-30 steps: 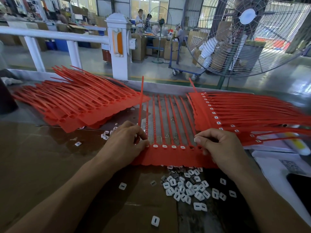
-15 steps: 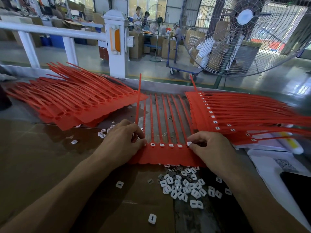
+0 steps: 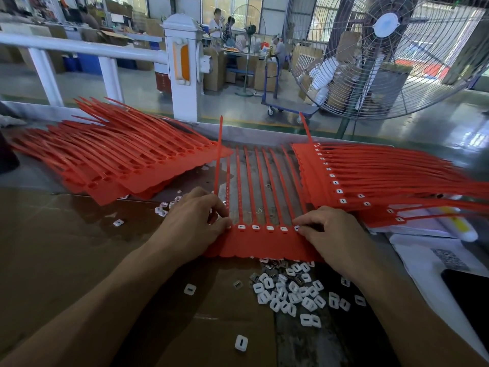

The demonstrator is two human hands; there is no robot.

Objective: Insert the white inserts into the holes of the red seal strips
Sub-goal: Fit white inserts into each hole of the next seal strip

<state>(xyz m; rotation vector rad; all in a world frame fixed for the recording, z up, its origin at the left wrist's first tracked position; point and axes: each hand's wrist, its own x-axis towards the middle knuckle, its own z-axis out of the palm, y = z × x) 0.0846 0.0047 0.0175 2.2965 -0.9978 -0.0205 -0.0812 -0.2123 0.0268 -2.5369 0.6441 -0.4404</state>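
A red seal strip sheet (image 3: pixel 264 243) lies flat in front of me, its thin tails running away across the table. Several white inserts (image 3: pixel 270 228) sit in its row of holes. My left hand (image 3: pixel 194 221) pinches the sheet's left end, thumb on the head band, fingers curled over the tails. My right hand (image 3: pixel 334 235) has curled fingertips on a white insert (image 3: pixel 297 228) at the hole at the right end of the visible row. A pile of loose white inserts (image 3: pixel 288 290) lies just below the sheet, near my right wrist.
A fanned stack of red strips with bare holes (image 3: pixel 119 160) lies at the left. A stack with inserts fitted (image 3: pixel 370 176) lies at the right, over papers (image 3: pixel 428 260). Stray inserts (image 3: pixel 240 342) dot the brown cardboard. A large fan (image 3: pixel 383 49) stands beyond the table's far edge.
My right hand brought a white insert from just above the sheet down onto the hole at its right end. My left hand kept its hold on the left end.
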